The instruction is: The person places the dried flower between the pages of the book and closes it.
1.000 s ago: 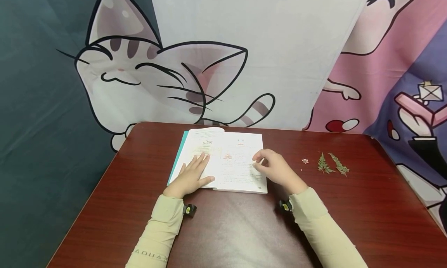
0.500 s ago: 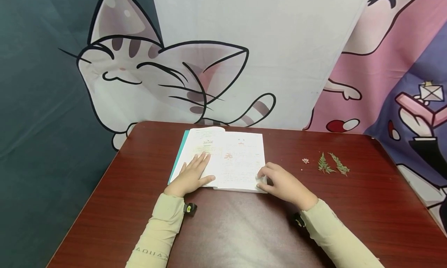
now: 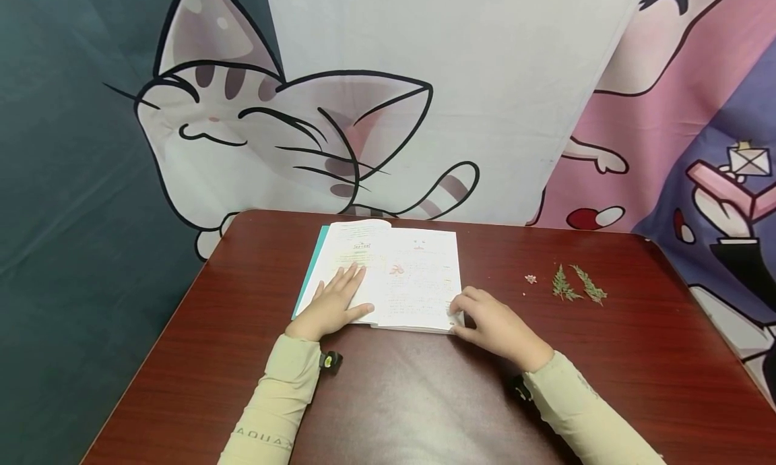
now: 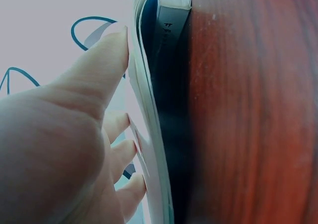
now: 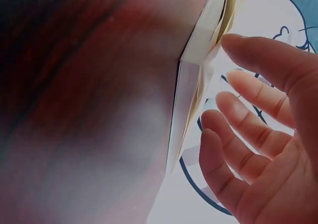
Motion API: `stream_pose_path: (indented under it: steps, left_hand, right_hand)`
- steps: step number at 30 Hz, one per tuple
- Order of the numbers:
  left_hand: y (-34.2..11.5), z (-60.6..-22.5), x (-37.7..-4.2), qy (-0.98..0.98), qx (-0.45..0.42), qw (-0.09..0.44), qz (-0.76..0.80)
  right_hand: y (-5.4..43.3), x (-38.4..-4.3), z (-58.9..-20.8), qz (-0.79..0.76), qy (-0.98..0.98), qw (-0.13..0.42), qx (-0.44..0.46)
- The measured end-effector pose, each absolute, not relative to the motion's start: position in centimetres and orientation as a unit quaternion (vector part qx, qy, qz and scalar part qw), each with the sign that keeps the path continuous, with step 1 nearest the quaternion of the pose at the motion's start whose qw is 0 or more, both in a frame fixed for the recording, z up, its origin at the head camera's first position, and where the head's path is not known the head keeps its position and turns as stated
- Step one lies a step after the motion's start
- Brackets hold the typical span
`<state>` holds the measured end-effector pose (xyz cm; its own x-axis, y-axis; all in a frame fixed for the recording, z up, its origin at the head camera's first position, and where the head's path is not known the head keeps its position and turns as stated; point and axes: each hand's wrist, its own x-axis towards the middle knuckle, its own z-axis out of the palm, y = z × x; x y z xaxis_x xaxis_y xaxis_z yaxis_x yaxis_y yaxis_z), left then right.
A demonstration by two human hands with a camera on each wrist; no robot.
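Observation:
An open book [image 3: 418,290] with a teal cover lies near the far side of the table, a printed page showing on each side. My left hand [image 3: 332,308] rests on its left page, fingers spread; in the left wrist view the thumb [image 4: 102,60] lies along the page near the bottom edge. At the lower right corner of the right page is my right hand [image 3: 500,327], fingers loosely bent. Its thumb [image 5: 248,52] reaches the page edge in the right wrist view, apart from the fingers. The page edges [image 5: 226,20] there stand slightly separated from the block.
On the table [image 3: 388,397], right of the book, lie a small pale pink flower [image 3: 530,279] and two green fern-like sprigs, one nearer [image 3: 564,284] and one farther right [image 3: 589,285]. Behind the table hangs a cloth [image 3: 485,67] printed with cartoon cats.
My right hand has moved down the right page's outer edge to its lower corner, and its thumb and fingers have spread apart. The left hand stays put on the left page.

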<state>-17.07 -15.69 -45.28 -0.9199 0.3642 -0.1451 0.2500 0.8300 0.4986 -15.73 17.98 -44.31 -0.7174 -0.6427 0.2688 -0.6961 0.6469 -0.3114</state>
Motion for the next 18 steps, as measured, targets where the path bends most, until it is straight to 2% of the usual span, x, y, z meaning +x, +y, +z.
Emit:
stream_pose_path:
  steps: [7,18]
  left_hand:
    - [-15.66,-45.25,-17.06,0.949,0.161,0.118,0.243]
    - [-15.65,-45.36,-17.14,0.95,0.161,0.118,0.238]
  right_hand:
    - [17.78,-15.6,-44.25,0.193,-0.909,0.051,0.367]
    - [17.87,-15.6,-43.85,0.197,-0.906,0.066,0.369]
